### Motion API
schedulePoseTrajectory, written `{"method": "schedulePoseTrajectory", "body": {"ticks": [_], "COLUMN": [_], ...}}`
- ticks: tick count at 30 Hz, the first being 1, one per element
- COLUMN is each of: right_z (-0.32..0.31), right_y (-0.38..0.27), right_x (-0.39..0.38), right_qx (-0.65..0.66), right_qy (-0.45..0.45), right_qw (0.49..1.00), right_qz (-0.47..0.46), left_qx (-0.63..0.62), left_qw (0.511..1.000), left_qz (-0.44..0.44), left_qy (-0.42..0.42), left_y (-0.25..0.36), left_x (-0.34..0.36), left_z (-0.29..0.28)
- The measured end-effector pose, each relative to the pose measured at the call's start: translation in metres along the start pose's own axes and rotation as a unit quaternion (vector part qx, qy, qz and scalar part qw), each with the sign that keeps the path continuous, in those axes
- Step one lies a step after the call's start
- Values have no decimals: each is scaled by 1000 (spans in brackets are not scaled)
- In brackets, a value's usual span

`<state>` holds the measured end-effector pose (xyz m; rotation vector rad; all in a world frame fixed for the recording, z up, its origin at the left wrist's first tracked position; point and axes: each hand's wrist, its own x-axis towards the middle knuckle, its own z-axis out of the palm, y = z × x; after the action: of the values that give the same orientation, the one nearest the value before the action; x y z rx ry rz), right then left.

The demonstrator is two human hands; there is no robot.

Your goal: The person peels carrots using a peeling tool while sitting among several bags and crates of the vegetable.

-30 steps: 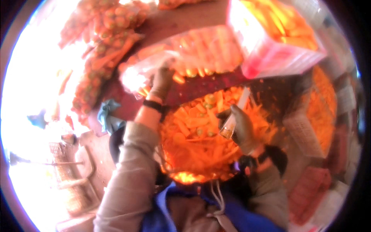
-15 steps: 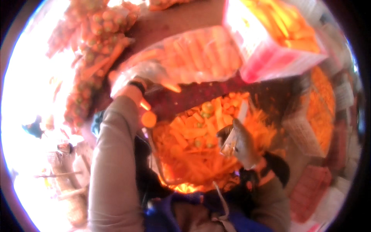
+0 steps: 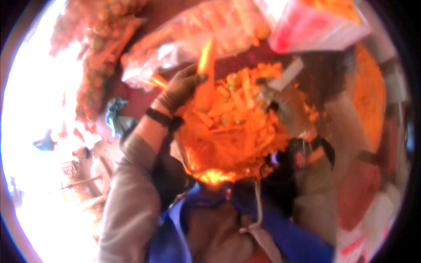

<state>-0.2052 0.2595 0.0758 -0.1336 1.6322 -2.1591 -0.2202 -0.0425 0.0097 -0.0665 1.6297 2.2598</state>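
My left hand (image 3: 180, 87), in a dark glove, grips a large carrot (image 3: 205, 72) that stands nearly upright from its fingers. My right hand (image 3: 287, 109), in a pale glove, is closed on what looks like a knife with a flat, pale blade (image 3: 287, 74); blur hides its handle. Between and below both hands lies a heap of carrot pieces and peelings (image 3: 232, 131), a few showing greenish ends. Just beyond my left hand is a clear plastic bag (image 3: 166, 55) of whole carrots.
A pink and white box (image 3: 315, 30) with carrots stands at the far right. Farther right is a mass of orange shreds (image 3: 367, 96), with a red crate (image 3: 359, 197) nearer me. More carrots (image 3: 103, 61) are piled at the far left. A blue-green cloth (image 3: 116, 116) lies beside my left arm.
My left hand has drawn back from the carrot bag and now holds a carrot up over the heap. My right hand sits higher in the view with the blade. The whole view has shifted.
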Motion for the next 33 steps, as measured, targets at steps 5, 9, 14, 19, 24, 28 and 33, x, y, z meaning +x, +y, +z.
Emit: {"method": "schedulePoseTrajectory", "body": {"ticks": [5,9,14,19,24,28,33], "right_z": [1,11,20,23,-32,9,47], "right_y": [16,23,28,39,40,43,55], "right_x": [-4,-16,-28,-11,26,18,-11], "right_qx": [-84,-62,-46,-98,-208,-83,-135], "right_qy": [-82,-111,-173,-231,28,-54,-150], "right_qw": [993,992,983,967,977,993,979], "right_qz": [-21,21,48,-30,-45,-68,-11], "left_qx": [-385,-341,-440,-488,-313,-377,-535], "left_qw": [923,938,891,856,940,920,826], "left_qz": [-20,-55,-105,-169,-139,-100,-172], "left_qy": [-19,-10,-43,-20,-1,45,45], "left_y": [-61,-67,-71,-63,-58,-46,-42], "left_x": [-50,-63,-66,-77,-114,-122,-108], "left_z": [89,116,113,115,115,103,112]}}
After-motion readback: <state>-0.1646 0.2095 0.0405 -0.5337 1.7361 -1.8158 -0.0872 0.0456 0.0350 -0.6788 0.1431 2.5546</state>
